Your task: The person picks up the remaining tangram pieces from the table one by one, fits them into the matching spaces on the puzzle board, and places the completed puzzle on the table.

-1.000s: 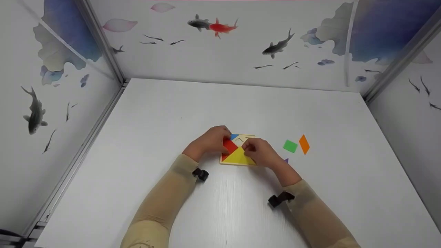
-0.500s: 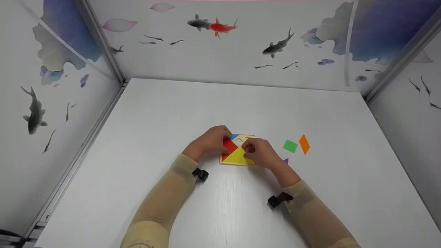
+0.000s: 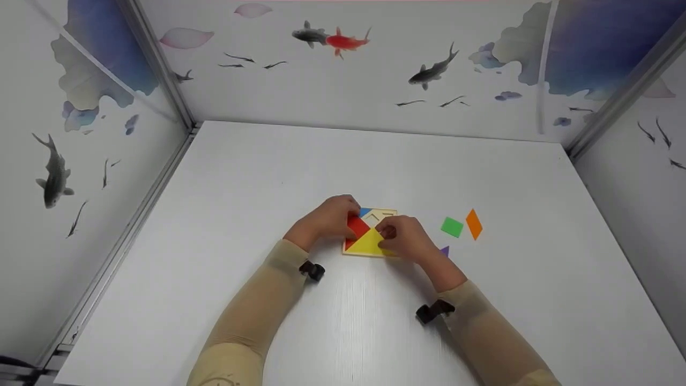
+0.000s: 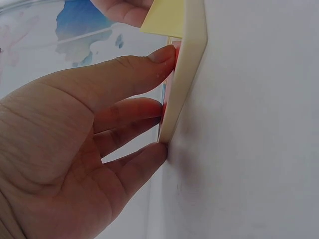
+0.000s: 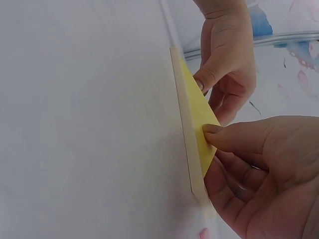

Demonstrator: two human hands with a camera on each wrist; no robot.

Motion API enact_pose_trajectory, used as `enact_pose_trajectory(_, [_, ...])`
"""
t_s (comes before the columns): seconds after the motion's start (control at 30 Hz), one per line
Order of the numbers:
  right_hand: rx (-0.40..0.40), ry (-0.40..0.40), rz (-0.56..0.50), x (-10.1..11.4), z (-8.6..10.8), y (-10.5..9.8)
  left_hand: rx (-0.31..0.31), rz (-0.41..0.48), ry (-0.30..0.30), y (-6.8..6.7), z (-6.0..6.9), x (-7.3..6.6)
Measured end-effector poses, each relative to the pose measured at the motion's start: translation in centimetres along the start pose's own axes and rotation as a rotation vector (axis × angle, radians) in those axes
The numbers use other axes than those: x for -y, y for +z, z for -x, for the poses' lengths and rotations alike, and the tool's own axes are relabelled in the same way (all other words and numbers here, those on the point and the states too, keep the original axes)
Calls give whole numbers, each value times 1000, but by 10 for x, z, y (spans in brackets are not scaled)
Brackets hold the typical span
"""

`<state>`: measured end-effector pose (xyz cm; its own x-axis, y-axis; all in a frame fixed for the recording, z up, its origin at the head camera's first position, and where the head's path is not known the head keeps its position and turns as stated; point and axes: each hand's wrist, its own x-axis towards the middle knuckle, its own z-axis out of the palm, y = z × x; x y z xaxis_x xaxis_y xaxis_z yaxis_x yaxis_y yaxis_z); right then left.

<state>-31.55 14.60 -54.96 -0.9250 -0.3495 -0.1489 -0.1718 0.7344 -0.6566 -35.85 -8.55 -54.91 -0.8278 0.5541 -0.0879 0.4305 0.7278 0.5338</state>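
Note:
A square wooden tangram tray (image 3: 351, 254) lies on the white table, with a red piece (image 3: 359, 227) and a blue piece (image 3: 365, 212) in its left part. Thumb on the red piece, my left hand (image 3: 333, 217) holds the tray by its left side; other fingertips touch its edge in the left wrist view. My right hand (image 3: 407, 238) pinches a large yellow triangle (image 5: 197, 107) at the near side, thumb on top and fingers behind. In the left wrist view the yellow triangle (image 4: 167, 19) looks tilted up from the tray. Bare wood shows at the far right of the tray.
Right of the tray lie a green square (image 3: 452, 227) and an orange parallelogram (image 3: 474, 224). A purple piece (image 3: 445, 251) sits partly hidden behind my right wrist. White walls painted with fish (image 3: 347, 42) enclose the table (image 3: 241, 171) at the back and sides.
My right hand has shifted very slightly left, and a little more of the purple piece shows. The left hand and the tray stay in place.

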Motion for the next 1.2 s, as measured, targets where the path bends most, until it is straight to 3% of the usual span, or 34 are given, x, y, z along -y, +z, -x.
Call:
enact_pose_trajectory(0.53, [22, 39, 40, 2, 0, 0, 0, 17, -22, 0, 2, -2])
enact_pose_trajectory(0.83, [9, -8, 70, 2, 1, 0, -5, 26, -28, 0, 2, -2])
enact_pose_trajectory(1.2, [17, 34, 77, 2, 1, 1, -1, 38, -50, 0, 3, -3])
